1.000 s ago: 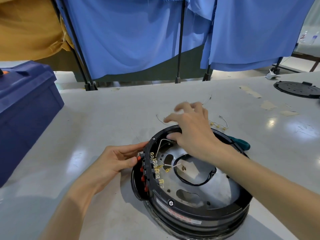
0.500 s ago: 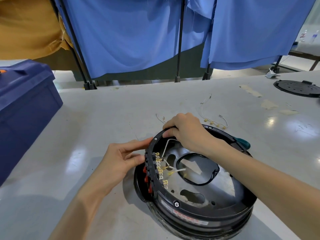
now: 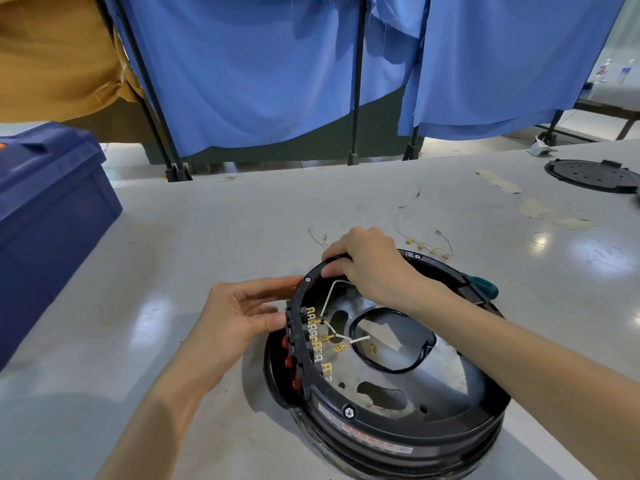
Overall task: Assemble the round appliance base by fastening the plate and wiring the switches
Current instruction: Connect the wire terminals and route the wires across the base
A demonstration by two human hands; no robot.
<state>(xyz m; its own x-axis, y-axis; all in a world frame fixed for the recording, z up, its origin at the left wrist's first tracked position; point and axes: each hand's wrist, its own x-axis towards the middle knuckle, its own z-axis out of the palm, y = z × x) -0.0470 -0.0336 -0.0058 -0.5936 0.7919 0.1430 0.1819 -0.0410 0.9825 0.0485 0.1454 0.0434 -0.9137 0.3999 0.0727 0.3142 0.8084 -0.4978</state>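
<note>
The round appliance base (image 3: 381, 427) sat on the tabletop (image 3: 173, 254). The right grip (image 3: 370, 268) curled over its far rim above a white wire (image 3: 331, 292). The left grip (image 3: 239, 317) touched its left edge with straight fingers, beside the red switches (image 3: 289, 362). Loose terminal wires (image 3: 426, 245) lay just beyond it.

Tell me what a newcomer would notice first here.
The round black base at the table's near centre draws the eye first, the right hand gripping its far rim and the left hand touching its switch side. Inside, a row of brass terminals and white wires stand out against the metal plate. Blue curtains fill the background; a dark blue box sits at left.
</note>
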